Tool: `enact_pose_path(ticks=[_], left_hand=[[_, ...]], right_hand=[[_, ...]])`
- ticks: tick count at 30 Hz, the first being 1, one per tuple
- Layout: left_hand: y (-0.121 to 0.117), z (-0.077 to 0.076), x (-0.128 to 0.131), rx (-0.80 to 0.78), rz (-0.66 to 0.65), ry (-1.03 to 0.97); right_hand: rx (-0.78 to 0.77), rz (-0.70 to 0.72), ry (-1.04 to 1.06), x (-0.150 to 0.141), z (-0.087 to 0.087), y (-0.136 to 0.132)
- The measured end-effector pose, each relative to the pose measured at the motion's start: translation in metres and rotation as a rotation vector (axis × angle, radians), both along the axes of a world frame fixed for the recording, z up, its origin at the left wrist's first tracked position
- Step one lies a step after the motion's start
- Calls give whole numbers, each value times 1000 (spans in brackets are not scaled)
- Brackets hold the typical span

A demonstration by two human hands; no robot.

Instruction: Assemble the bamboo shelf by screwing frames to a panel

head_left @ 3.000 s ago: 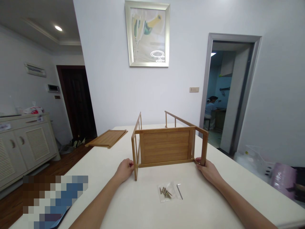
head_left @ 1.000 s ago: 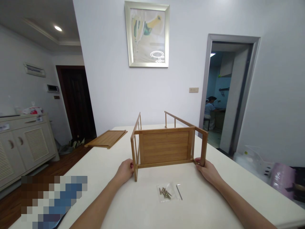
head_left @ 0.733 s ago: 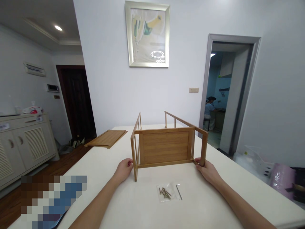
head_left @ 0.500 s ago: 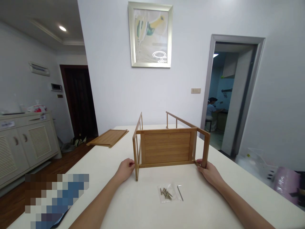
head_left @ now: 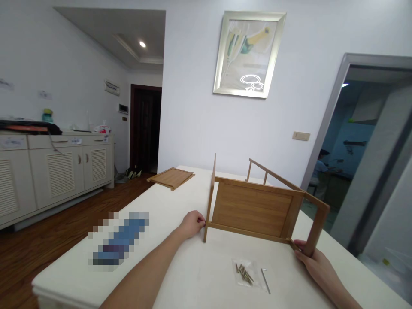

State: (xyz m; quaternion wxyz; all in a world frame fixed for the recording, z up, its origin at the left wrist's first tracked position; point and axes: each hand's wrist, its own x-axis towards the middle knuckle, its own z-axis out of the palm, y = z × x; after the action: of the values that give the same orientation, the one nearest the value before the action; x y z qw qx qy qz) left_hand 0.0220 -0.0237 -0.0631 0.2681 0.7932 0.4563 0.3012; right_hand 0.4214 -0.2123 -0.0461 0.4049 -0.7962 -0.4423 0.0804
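A partly assembled wooden shelf rack (head_left: 254, 208) lies on the white table, its slatted panel standing on edge between two side frames. My left hand (head_left: 193, 224) is closed at the outer face of the left side frame, fingertips pinched against it. Whatever they hold, if anything, is too small to make out. My right hand (head_left: 307, 253) grips the lower end of the right side frame (head_left: 317, 223), its fingers partly hidden behind the wood. In front of the rack lies a clear plastic bag of screws (head_left: 244, 273), and beside it an Allen key (head_left: 265, 281).
Another wooden panel (head_left: 172, 177) lies flat at the table's far left. A blurred-out blue object (head_left: 124, 240) is on the left of the table (head_left: 64, 274). Beyond stand a white cabinet (head_left: 64, 171) and, through the right doorway, a seated person (head_left: 320, 167).
My view has swung to the left, so everything sits further right in the picture. Both hands stay at the two side frames, and the rack appears turned slightly.
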Motion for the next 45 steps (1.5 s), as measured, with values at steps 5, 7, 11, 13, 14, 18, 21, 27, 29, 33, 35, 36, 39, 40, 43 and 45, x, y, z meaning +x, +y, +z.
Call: enact_pose_path(ticks=[5,7,11,13,14,18,21,27,29,33,35,36,39,40,43,45], left_hand=[[2,-4,1,-18,2,-25],[5,-7,2,-24,5,-38],[12,-8,1,-24,49,-69],[14,-8,0,-22,71,-79],[14,-8,-1,-22,76,-81],[10,-5,-1,-25,43,-67],[6,-3,-1,-23,9,-45],[3,-2,0,-10,-4,-14],[4,-4,1,-17,1,-15],[7,-6,2,-25,28,-24],[8,-5,1,-15,48,-24],[8,-5,1,-9,52,-23],[7,-2,1,6,32,-3],[6,-1,1,10,20,6],[3,-1,1,19,0,26],[3,-1,2,18,2,30]], right_hand=[[-8,5,9,1,2,2],[-2,9,9,1,3,3],[-8,7,-16,0,4,3],[-14,9,-24,-1,5,3],[-17,11,-27,-1,6,3],[-28,21,-48,-2,8,2],[-18,29,-64,-3,9,1],[-16,19,-51,-7,12,0],[-24,9,-35,-8,12,0],[-39,-8,-17,-7,11,1],[-31,-7,-10,-5,9,2],[-23,-2,-4,-5,8,2],[0,15,10,-4,6,2],[8,18,12,-4,5,2],[16,11,14,-2,3,2],[13,9,18,0,0,2]])
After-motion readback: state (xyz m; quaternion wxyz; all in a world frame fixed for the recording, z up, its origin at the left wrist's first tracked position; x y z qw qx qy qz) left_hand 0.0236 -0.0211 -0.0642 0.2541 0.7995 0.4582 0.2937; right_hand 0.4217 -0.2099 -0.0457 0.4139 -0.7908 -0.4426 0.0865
